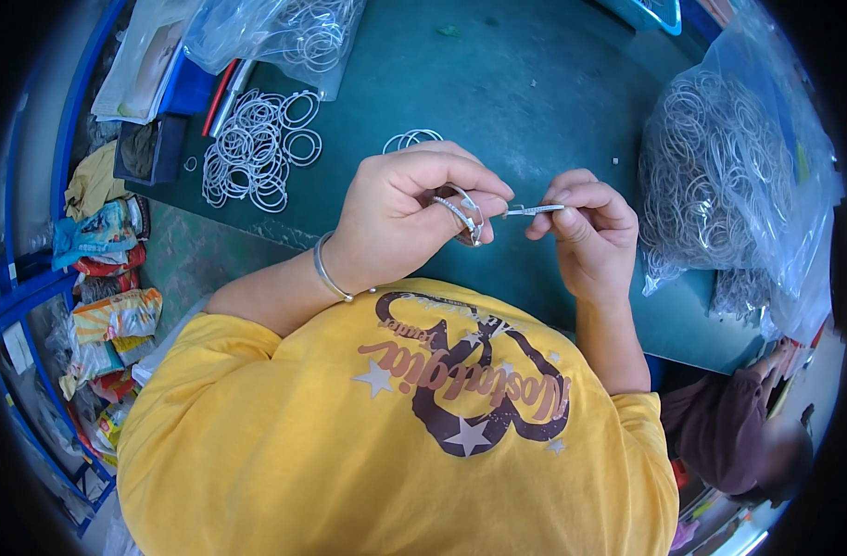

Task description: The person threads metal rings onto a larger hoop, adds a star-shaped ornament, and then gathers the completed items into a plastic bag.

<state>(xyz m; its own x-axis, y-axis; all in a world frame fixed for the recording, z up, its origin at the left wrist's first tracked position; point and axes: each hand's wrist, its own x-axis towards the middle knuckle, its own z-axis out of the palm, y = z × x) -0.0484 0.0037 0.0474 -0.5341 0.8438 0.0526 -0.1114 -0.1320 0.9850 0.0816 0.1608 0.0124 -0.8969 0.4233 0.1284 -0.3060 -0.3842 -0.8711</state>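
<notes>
My left hand (396, 204) is closed around a few silvery rings (467, 211) that hang from its curled fingers. To its right, my right hand (595, 222) pinches a thin silvery ring (535, 210) between thumb and fingertips, seen nearly edge-on. The far end of that ring comes close to my left fingertips; whether they touch it I cannot tell. Just beyond my left hand, some loose rings (412, 137) lie on the green tabletop (498, 83), partly hidden by the hand. Farther left is a tangled pile of similar rings (246, 153).
A large transparent bag of rings (711, 176) stands at the right, another bag (317, 42) at the far left. Near the left table edge are a dark bin (152, 148) and a red pen-like stick (220, 97). At lower right, a person in a dark top (720, 431) is nearby.
</notes>
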